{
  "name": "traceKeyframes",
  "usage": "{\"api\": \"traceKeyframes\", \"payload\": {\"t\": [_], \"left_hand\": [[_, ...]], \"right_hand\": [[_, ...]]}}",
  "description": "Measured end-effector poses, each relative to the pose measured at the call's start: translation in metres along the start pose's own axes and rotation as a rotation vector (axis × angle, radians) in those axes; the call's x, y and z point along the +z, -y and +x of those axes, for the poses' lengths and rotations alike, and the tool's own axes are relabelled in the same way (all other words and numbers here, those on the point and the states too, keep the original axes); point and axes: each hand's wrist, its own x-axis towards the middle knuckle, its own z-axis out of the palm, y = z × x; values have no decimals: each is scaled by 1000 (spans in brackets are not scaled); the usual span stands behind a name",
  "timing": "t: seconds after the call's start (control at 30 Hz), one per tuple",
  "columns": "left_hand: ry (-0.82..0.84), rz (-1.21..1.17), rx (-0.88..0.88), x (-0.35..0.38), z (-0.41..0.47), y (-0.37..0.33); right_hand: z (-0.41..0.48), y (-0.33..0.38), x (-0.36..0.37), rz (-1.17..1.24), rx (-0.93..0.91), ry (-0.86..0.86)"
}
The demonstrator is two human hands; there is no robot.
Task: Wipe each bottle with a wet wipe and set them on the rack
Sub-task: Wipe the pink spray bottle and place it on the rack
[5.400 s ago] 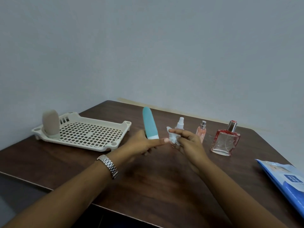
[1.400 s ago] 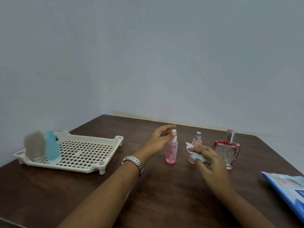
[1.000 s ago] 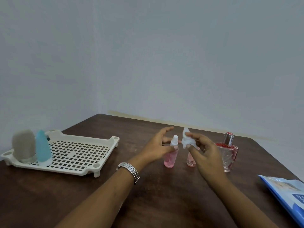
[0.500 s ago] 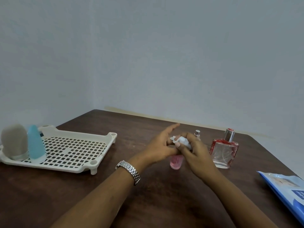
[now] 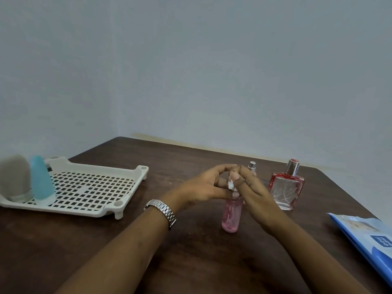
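Observation:
A small pink spray bottle [image 5: 231,215] stands upright at the table's middle. My left hand [image 5: 203,187] grips its upper part, and my right hand [image 5: 252,187] presses a crumpled white wet wipe [image 5: 231,185] against its top, which is hidden by my fingers. Behind them a slim peach spray bottle [image 5: 252,166] shows only its silver cap. A square red-edged glass perfume bottle [image 5: 286,188] stands to the right. On the white perforated rack [image 5: 89,187] at the left stand a grey bottle [image 5: 14,181] and a teal bottle [image 5: 41,183].
A blue pack of wet wipes [image 5: 369,236] lies at the right edge of the dark wooden table [image 5: 191,262]. Grey walls meet in a corner behind the table. A metal watch [image 5: 162,210] sits on my left wrist.
The teal bottle went from my left hand onto the rack. My left hand then took the pink bottle, and my right hand brought the wipe onto its top.

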Motion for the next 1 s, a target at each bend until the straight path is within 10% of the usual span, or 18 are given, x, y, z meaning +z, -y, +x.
{"api": "traceKeyframes", "payload": {"t": [0.3, 0.53, 1.0], "left_hand": [[-7, 50, 5, 3, -1, -2], [-80, 73, 26, 3, -3, -4], [-34, 55, -5, 0, -5, -7]], "right_hand": [[2, -1, -9, 185, 141, 18], [5, 4, -23, -392, -55, 2], [1, 0, -32, -83, -43, -146]]}}
